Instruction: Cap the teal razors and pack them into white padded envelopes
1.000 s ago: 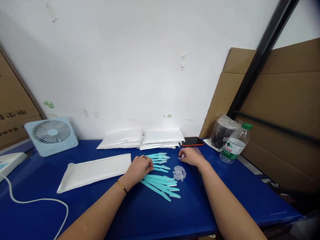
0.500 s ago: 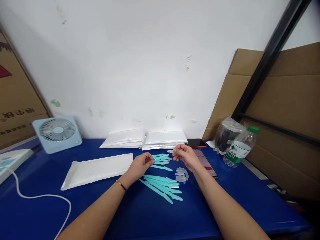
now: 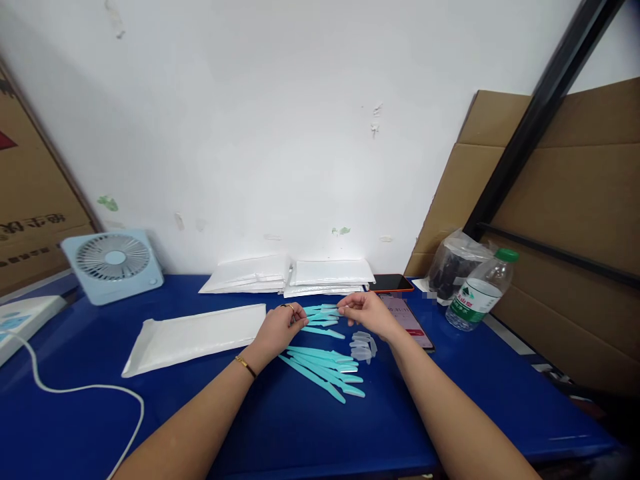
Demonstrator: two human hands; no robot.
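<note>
My left hand (image 3: 281,330) pinches the handle of a teal eyebrow razor, whose blade end points right. At that blade end, my right hand (image 3: 369,312) has its thumb and fingertips closed on a small clear blade cap, mostly hidden by the fingers. Whether the cap sits over the blade I cannot tell. Several teal razors lie just beneath the held one, partly behind my left hand. Nearer to me a fan of teal eyebrow razors (image 3: 325,375) rests on the blue table (image 3: 280,433). A small heap of clear blade caps (image 3: 361,348) lies below my right hand.
A white padded envelope (image 3: 197,340) lies left of my left hand; stacked white envelopes (image 3: 247,275) are against the wall. Two phones, one lit (image 3: 407,323), lie right of my right hand. A water bottle (image 3: 477,293), bagged dark item (image 3: 453,267) and blue fan (image 3: 115,263) stand farther out.
My right hand has moved left and slightly down with the clear cap, up to the blade end of the held razor. My left hand has hardly moved.
</note>
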